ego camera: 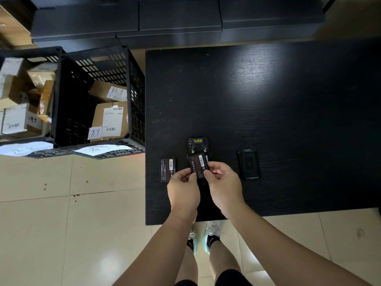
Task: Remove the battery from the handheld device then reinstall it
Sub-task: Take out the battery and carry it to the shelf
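A black handheld device (197,145) lies back-up on the black table (268,112), its battery bay uncovered. A black battery (199,163) with a red and white label is tilted over the bay. My left hand (182,185) pinches its near left edge and my right hand (221,182) grips its near right edge. The near part of the device is hidden under both hands. A second, similar battery (167,169) lies flat on the table just left of my left hand. The black back cover (248,167) rests on the table to the right.
Black plastic crates (134,96) holding labelled cardboard boxes (110,118) stand on the floor to the left of the table. Dark cabinets (179,19) run along the far side. My feet (206,237) stand on the tiled floor at the table's near edge.
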### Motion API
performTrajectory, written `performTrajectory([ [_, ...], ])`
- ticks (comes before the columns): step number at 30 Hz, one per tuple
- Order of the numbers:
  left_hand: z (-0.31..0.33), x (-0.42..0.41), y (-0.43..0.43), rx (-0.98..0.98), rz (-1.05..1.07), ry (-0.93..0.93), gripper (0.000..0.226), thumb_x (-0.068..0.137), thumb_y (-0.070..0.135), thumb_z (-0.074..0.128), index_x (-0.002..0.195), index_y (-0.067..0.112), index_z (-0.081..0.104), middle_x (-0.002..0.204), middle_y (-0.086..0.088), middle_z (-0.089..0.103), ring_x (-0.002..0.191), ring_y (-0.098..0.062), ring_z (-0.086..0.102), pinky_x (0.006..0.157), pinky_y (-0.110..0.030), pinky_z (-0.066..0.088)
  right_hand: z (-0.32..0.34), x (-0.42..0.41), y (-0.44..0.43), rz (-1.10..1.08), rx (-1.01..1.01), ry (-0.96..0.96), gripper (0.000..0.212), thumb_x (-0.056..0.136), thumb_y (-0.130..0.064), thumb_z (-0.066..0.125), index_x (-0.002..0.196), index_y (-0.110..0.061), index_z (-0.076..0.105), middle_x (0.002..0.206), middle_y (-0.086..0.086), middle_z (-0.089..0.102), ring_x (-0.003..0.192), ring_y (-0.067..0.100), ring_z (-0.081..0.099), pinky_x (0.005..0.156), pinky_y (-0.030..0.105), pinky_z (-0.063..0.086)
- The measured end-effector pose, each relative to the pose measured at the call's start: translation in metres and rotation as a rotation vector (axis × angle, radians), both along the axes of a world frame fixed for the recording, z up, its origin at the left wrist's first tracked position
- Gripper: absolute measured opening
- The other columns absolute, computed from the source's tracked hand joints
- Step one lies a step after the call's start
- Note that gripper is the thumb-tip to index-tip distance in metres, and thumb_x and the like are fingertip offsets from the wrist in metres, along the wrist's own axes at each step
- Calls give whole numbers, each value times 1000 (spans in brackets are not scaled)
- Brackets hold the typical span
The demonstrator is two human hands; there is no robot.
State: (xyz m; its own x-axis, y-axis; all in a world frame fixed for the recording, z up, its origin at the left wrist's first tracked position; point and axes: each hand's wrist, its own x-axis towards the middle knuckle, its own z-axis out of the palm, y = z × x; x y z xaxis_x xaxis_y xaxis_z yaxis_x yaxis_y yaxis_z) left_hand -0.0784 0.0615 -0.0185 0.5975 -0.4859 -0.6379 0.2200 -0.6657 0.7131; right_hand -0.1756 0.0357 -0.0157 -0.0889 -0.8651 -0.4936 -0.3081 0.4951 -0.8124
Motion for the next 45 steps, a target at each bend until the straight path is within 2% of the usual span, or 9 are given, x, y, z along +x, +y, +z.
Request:
performTrajectory([
  [3,5,1,2,-32,42,55,17,88,14,72,91,31,72,84,10,76,74,1,72,58,-7,50,5,0,-1,-2,6,-19,22,90,-9,70,107,-23,71,94,-12,72,83,-7,67,72,7,50],
  [5,10,4,2,-52,58,100,18,89,11,72,91,29,73,84,5,78,75,-6,74,66,-18,56,9,-1,-1,-9,16,-44,23,90,-8,71,108,-22,70,96,-9,73,88,0,69,78,15,53],
  [9,25,10,2,-104,44,172,18,90,6,70,96,23,72,83,0,80,66,-11,74,65,-24,58,23,-1,-1,-32,51,-111,24,89,-10,71,110,-21,70,99,-3,76,91,10,73,82,30,58],
  [13,52,15,-1,-174,14,190,18,90,5,71,96,22,73,80,6,80,70,-8,76,64,-20,58,48,-2,-5,-53,32,-176,22,88,-11,72,103,-27,69,93,-4,77,85,11,74,70,23,59],
  [23,137,7,-24,-378,-132,157,19,90,5,71,98,21,74,90,-3,80,83,-17,78,74,-30,62,126,-18,-22,-157,-71,-272,25,87,-7,74,104,-24,70,96,0,77,83,11,76,73,29,61],
  [26,162,-9,-34,-440,-238,133,20,90,3,71,101,21,73,97,-3,77,86,-12,77,76,-28,63,149,-37,-23,-207,-122,-271,26,87,-9,75,107,-25,70,97,-2,77,83,9,75,76,31,62],
  [29,184,-33,-44,-493,-355,124,22,90,4,71,103,22,74,98,1,76,86,-6,75,75,-24,62,170,-65,-21,-273,-194,-267,27,87,-9,75,109,-22,70,97,-2,78,84,9,76,75,31,63],
  [41,234,-205,-39,-589,-750,241,21,89,5,72,101,22,77,94,4,79,88,-10,76,73,-25,62,228,-229,29,-648,-382,-236,23,85,-5,75,95,-26,73,86,-6,79,76,13,77,63,22,60],
  [45,241,-280,-25,-599,-828,288,22,89,1,70,99,20,77,93,1,80,87,-11,77,72,-24,62,236,-297,54,-744,-400,-226,22,86,-7,75,96,-26,73,88,-6,79,78,14,77,65,26,61],
])
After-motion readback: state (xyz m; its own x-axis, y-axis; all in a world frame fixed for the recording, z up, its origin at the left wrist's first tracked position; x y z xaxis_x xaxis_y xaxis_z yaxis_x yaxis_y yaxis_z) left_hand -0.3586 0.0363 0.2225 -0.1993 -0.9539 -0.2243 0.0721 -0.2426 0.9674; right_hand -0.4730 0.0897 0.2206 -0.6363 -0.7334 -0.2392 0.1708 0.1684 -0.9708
